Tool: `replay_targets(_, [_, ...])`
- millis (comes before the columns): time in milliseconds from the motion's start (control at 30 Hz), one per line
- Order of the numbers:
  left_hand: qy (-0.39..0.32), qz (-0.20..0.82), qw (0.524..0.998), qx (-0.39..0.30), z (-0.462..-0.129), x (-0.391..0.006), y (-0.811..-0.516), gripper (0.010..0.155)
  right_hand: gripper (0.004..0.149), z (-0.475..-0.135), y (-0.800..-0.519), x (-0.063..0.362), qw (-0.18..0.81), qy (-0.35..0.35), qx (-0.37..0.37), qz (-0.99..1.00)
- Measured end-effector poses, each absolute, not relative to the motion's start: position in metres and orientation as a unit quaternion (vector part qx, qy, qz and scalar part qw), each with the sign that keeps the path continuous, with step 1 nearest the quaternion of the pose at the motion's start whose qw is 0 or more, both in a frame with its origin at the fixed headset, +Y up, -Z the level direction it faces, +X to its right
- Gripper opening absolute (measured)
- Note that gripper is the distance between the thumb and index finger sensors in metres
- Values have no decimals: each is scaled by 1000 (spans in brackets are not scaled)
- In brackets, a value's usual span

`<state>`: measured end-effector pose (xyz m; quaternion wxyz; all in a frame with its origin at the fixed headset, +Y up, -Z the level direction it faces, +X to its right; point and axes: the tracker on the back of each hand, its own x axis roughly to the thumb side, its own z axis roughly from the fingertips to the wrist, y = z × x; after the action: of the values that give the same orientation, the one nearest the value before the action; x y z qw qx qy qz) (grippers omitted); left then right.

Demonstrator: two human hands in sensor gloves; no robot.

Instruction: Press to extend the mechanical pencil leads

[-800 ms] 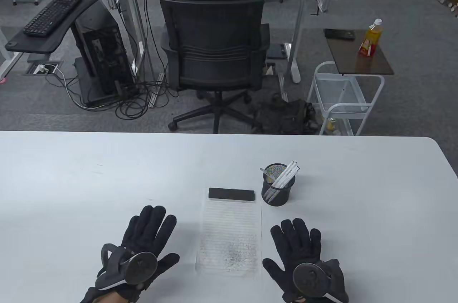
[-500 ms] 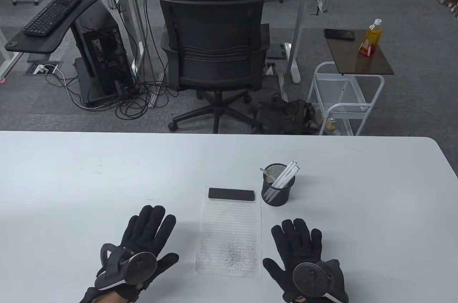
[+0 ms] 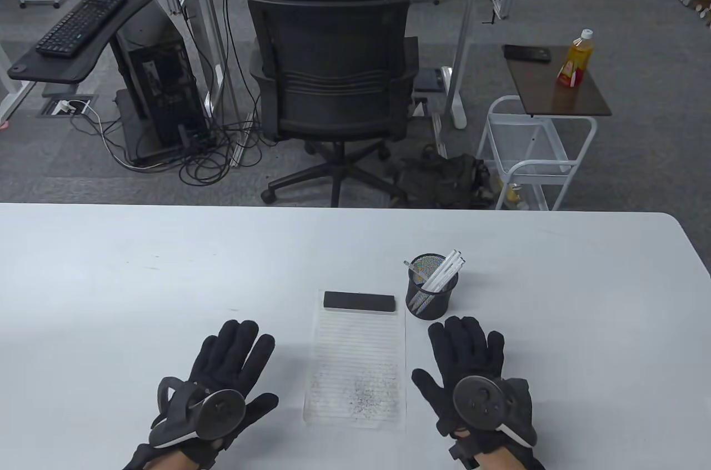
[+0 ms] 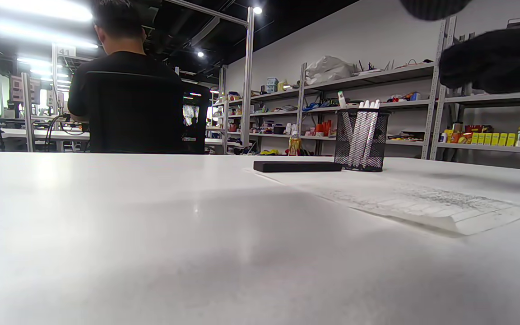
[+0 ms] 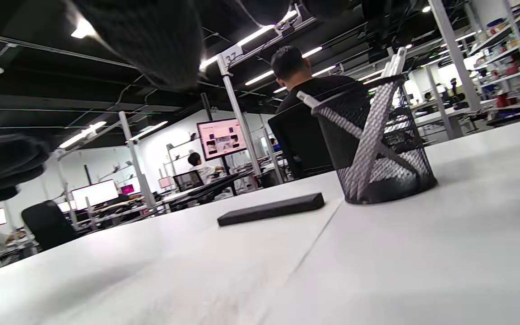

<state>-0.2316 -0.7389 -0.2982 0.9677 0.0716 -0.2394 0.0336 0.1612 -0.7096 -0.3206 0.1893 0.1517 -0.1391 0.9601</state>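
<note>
- Pencils (image 3: 442, 271) stand bunched in one black mesh cup (image 3: 431, 295) on the white counter (image 3: 166, 281), just past the far right corner of the lined sheet (image 3: 355, 367); none has been taken out.
- Right hand (image 3: 472, 381) lies palm down just short of the cup, fingers (image 3: 464, 339) straight, slightly spread and holding nothing.
- Left hand (image 3: 216, 381) lies flat on the counter left of the sheet, fingers (image 3: 236, 342) fanned apart, also holding nothing.
- Risk, as I judge it: the cup looks light and the pencils lean to the right, so a pull along that lean, or a knuckle catching the rim, could tip the cup and scatter them.
- Gloved fingertips are bulky; pinching one pencil out of a tight bunch may drag a neighbour up with it.
- Pressing the cap too often could feed out too much lead, which may snap on the sheet; the grey marks already on the paper look like graphite.
- Count: one cup, one lined sheet, one black bar (image 3: 360, 301) across the sheet's far edge, two gloved hands.
- White pencils leaning right number about four or five; one more leans left. The exact count is hard to tell, since they overlap.
</note>
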Motion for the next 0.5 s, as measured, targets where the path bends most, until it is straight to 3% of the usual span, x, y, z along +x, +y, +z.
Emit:
replay_targets(100, [-238, 26, 969, 64, -300, -232, -742, 89, 73, -365, -688, 148, 156, -131, 108, 973])
replay_targets(267, [-236, 24, 970, 56, -301, -232, -744, 88, 70, -432, -678, 123, 92, -91, 51, 990])
replay_targets(500, [-231, 26, 971, 50, -302, -234, -743, 88, 61, -476, -683, 98, -2, -71, 1, 998])
